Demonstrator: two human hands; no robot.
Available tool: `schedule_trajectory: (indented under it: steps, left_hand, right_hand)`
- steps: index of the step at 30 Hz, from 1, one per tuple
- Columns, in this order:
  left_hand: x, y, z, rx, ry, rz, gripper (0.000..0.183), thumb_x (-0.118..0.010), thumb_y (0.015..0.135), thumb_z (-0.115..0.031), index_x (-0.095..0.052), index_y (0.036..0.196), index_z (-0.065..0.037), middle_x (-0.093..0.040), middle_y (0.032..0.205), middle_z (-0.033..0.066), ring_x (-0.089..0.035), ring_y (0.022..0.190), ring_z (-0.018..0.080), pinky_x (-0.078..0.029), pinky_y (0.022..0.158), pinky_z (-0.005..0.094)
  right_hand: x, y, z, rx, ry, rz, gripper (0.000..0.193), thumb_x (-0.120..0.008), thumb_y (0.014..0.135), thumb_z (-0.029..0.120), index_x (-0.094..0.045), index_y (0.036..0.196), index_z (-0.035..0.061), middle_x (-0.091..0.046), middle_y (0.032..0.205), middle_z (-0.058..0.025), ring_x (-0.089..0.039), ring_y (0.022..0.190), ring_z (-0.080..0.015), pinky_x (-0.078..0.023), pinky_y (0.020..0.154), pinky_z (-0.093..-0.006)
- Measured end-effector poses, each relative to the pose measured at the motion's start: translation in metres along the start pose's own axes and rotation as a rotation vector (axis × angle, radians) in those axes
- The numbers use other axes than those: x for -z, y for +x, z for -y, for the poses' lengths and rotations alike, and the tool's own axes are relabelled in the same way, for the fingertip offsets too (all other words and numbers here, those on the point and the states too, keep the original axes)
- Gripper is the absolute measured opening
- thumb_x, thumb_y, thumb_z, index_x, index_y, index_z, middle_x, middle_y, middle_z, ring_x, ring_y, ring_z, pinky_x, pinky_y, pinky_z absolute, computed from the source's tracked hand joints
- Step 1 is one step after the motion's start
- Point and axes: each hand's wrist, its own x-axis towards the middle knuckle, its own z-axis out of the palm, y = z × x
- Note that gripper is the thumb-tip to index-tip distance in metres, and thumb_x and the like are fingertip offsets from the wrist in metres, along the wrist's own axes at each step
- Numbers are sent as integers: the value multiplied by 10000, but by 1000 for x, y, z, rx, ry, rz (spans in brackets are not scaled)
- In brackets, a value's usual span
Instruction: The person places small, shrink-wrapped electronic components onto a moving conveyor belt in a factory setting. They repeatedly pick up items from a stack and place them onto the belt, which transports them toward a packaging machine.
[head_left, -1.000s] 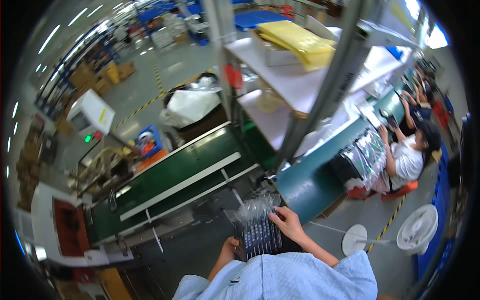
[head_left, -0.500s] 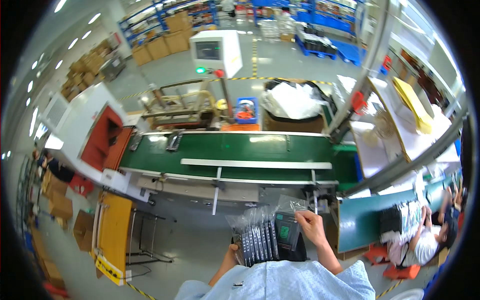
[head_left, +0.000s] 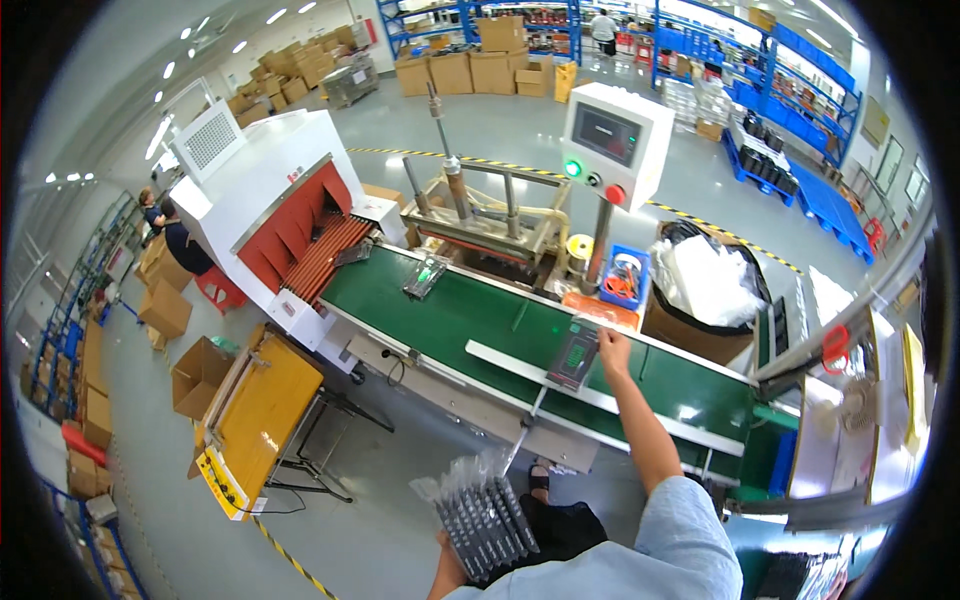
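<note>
Head view: has just brought one flat dark package away from the bagged stack and out over the green conveyor belt; now separate from the rest. Pinches its upper right edge with the right hand, fingers closed to its thickness, most of it left of and below the fingertips. Cannot tell whether touching the white rail beneath. Supports the stack with left hand, low on its left side, fingertips largely hidden.
</note>
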Motion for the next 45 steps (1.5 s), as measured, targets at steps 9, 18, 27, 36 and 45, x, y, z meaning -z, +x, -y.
schedule_trajectory:
  steps: [9,18,27,36,45]
  left_hand:
    - [-50,34,-31,-188,-166,-155,830,-660,644,-505,-388,1285,-53,-462,1259,172,-515,1070,317,-428,904,478]
    - [-80,60,-53,-238,-199,-147,855,-658,635,-522,-379,1293,-52,-450,1271,176,-508,1083,318,-421,914,480]
    - [-93,75,-95,-303,-195,73,881,-657,626,-540,-370,1301,-50,-439,1284,179,-500,1096,318,-415,923,481]
    - [-137,80,-111,-316,-176,226,907,-656,618,-558,-362,1308,-49,-427,1296,183,-493,1109,319,-408,932,482]
    - [-244,83,-139,-298,159,564,1044,-605,575,-699,-260,1374,-122,-279,1384,214,-331,1256,329,-292,1039,477]
  right_hand:
    - [-215,48,9,-75,-251,-147,208,-534,812,229,-666,851,74,-613,780,-208,-602,770,-365,-470,712,-430]
    - [-285,69,25,-137,-125,-77,543,-562,831,392,-437,1155,-25,-608,881,-218,-621,728,-332,-486,625,-426]
    - [-82,-97,167,305,323,1250,371,-610,830,310,-605,1000,-19,-626,791,-115,-592,668,-174,-487,582,-310]
    - [-29,-101,198,346,84,951,223,-596,807,178,-630,922,-10,-613,771,-154,-598,655,-226,-469,597,-304]
    - [17,-96,180,152,113,955,196,-601,840,159,-617,829,-36,-560,657,-61,-464,586,-95,-386,523,-267]
